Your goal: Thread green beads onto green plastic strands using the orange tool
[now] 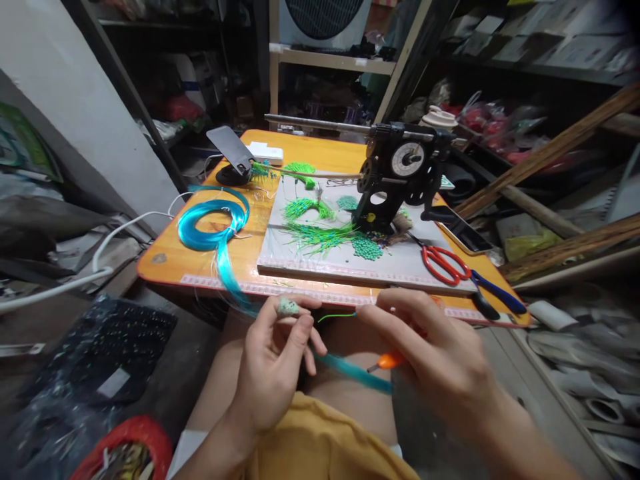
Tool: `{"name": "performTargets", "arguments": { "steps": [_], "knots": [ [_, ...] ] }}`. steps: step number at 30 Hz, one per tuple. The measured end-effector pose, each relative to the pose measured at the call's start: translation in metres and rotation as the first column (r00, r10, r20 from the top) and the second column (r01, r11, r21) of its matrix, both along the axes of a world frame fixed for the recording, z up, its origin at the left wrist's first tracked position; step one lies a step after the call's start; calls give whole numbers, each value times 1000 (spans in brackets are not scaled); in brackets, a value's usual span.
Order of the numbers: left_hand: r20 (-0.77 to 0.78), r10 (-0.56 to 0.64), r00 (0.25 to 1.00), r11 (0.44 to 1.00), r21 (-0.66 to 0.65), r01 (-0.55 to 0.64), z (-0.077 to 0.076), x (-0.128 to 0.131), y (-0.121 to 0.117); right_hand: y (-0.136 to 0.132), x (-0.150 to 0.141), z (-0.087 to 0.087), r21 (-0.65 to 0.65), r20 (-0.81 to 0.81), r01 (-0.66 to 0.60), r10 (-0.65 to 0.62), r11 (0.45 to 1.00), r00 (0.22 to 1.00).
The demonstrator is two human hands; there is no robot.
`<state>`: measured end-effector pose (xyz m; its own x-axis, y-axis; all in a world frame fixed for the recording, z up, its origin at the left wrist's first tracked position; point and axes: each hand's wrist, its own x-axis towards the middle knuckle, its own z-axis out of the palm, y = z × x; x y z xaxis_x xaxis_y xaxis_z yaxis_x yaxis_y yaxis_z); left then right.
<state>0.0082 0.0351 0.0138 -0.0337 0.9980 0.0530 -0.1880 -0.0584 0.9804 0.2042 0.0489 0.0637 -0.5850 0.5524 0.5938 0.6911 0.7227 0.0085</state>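
Above my lap, my left hand (275, 367) has its fingers curled, with the thumb close against them. A mint-green speckled wrap (287, 307) sits on its index finger; anything thin in the pinch is too small to make out. My right hand (430, 340) pinches a short, thin green strand (336, 315) with a blue tip, pointing toward the left hand. Tucked in the same hand is an orange-handled tool (390, 361) with a dark tip. Teal fibre (357, 375) stretches across my lap below the hands.
On the orange table (167, 253) are a coil of teal fibre (205, 225), a pale board (275, 250) with green strand bundles (320, 235) and green beads (367, 248), a black cranked machine (385, 180), red-handled scissors (445, 265), blue-handled pliers (497, 293) and a phone (463, 230).
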Motion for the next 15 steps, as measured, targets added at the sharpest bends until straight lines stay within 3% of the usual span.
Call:
{"name": "performTargets", "arguments": {
  "steps": [3, 6, 10, 12, 13, 15],
  "knots": [
    [-37, -65, 997, 998, -30, 64, 3, 4, -3, -6, 0, -2, -8, -14, -18, 18, 1000, 1000],
    [-53, -37, 998, 997, -72, 34, 4, 5, -8, -10, 5, -9, -49, -77, 12, -16, 999, 997],
    [23, 55, 998, 993, -106, -52, -3, 3, -13, -19, 6, -29, -276, -373, 14, -121, 961, 920],
    [88, 12, 996, 996, -88, -4, -11, 3, -13, -28, -2, -41, -508, -576, -101, -251, 855, 778],
    [114, -24, 993, 996, -79, 33, -15, 4, -14, -33, -8, -47, -622, -655, -211, -353, 754, 668],
    [151, -82, 985, 994, -66, 92, -24, 9, -16, -42, -23, -60, -714, -691, -512, -598, 477, 407]
  ]
}}
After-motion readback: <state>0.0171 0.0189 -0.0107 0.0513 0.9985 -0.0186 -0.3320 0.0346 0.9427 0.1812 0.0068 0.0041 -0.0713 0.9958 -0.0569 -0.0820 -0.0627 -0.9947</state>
